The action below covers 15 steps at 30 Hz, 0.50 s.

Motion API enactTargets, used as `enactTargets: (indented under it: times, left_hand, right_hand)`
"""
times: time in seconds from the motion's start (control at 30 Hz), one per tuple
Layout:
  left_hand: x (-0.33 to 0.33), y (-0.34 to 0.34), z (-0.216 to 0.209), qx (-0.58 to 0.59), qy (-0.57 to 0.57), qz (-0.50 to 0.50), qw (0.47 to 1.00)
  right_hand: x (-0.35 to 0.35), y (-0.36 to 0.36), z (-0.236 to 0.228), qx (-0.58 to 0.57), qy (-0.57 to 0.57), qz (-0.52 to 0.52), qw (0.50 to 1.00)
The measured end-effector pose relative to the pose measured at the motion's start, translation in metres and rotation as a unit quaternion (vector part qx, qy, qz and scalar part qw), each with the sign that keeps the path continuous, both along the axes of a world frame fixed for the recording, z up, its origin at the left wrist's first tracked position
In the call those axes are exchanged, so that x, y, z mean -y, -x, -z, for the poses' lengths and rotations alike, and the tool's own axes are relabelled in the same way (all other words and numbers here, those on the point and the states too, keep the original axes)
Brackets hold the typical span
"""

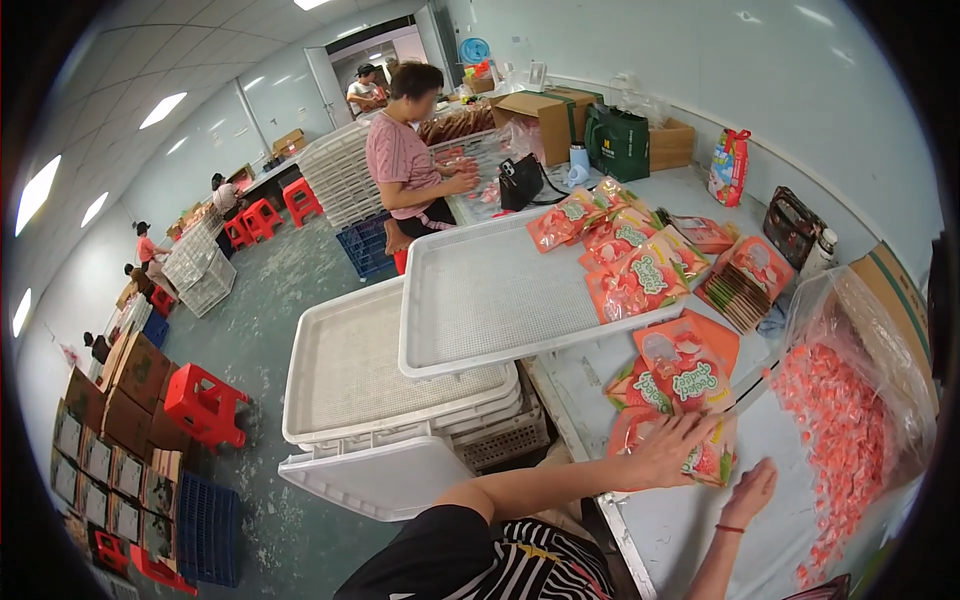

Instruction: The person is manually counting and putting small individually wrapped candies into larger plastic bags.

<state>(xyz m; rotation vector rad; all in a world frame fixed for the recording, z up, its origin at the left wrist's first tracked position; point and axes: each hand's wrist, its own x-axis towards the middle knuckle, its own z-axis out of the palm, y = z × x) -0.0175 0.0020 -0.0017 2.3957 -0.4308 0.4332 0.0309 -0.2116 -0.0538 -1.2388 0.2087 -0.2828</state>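
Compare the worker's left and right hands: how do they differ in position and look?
The left hand lies across an orange pouch, while the right hand is beside that pouch. The right wrist wears a red band; the left wrist shows none. The left hand's fingers stretch forward, back upward; the right hand appears turned more on edge. Both are bare.

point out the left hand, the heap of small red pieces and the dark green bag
left hand [664, 447]: head view, back of the hand
heap of small red pieces [838, 428]: head view, middle of the heap
dark green bag [620, 150]: head view, front side
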Motion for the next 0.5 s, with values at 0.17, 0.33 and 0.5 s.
enactTargets:
  times: [0.17,0.33,0.5]
  left_hand:
    - [0.017,-0.003,0.011,0.02,0.023,0.036,0.999]
    - [0.013,-0.005,0.013,0.032,0.032,0.017,0.999]
    - [0.016,-0.001,0.016,0.017,0.051,0.016,0.998]
  right_hand:
    - [-0.03,-0.009,-0.049,0.088,-0.014,-0.069,0.994]
    - [-0.038,0.006,-0.039,0.119,0.033,-0.05,0.991]
    - [-0.042,0.017,-0.047,0.1,0.069,-0.022,0.992]
